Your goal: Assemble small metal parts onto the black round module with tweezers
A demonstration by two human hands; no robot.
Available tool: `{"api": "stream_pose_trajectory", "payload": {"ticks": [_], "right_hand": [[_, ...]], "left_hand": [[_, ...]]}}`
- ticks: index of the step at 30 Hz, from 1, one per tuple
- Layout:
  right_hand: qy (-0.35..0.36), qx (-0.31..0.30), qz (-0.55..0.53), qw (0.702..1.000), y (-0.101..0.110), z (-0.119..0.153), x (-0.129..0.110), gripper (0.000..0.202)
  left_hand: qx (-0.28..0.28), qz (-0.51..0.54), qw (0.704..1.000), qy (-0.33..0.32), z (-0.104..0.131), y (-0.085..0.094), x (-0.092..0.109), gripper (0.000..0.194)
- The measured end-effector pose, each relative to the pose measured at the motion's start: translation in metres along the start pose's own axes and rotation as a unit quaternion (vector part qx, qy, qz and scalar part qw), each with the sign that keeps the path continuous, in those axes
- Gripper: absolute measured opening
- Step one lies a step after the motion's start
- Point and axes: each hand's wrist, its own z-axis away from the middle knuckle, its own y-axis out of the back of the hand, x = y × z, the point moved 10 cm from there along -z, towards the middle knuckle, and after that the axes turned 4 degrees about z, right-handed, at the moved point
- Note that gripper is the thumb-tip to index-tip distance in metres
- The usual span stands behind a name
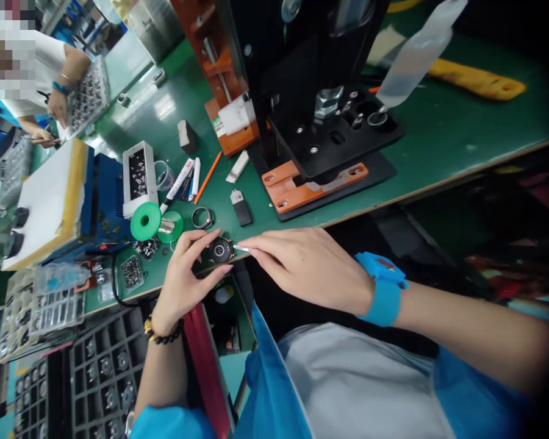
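At bench edge, left hand (183, 277) pinching disc (220, 250)

Single head cam, tilted view, looks forward-down over green bench (439, 140); near edge close below lens, black press (320, 79) beyond at far side.

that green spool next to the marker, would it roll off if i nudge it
The green spool probably rolls easily: its round flange faces the camera, so it seems to lie on its side. It looks like light plastic, so a small push should shift it. The marker beside it might stop it.
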Motion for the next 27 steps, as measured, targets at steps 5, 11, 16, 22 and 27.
{"api": "stream_pose_trajectory", "payload": {"ticks": [5,11,16,22,27], "right_hand": [[-0.001,0.007,0.009,1.0,0.001,-0.003,-0.004,0.027],[-0.065,-0.079,-0.014,0.995,-0.008,-0.005,0.0,0.032],[-0.102,-0.133,-0.016,0.986,-0.013,-0.005,0.003,0.034],[-0.096,-0.251,0.037,0.963,-0.02,-0.015,0.002,0.028],[-0.082,-0.302,0.027,0.949,-0.02,-0.03,0.003,0.028]], "left_hand": [[-0.005,0.0,1.0,0.003,-0.003,0.0,0.0,0.054],[0.0,0.0,1.0,-0.002,-0.004,0.002,0.001,0.05],[0.005,0.005,1.0,-0.002,-0.004,0.002,0.0,0.051],[0.022,0.01,0.999,-0.024,-0.003,0.004,0.001,0.053],[0.038,0.004,0.999,-0.033,-0.002,0.005,0.003,0.055]]}}
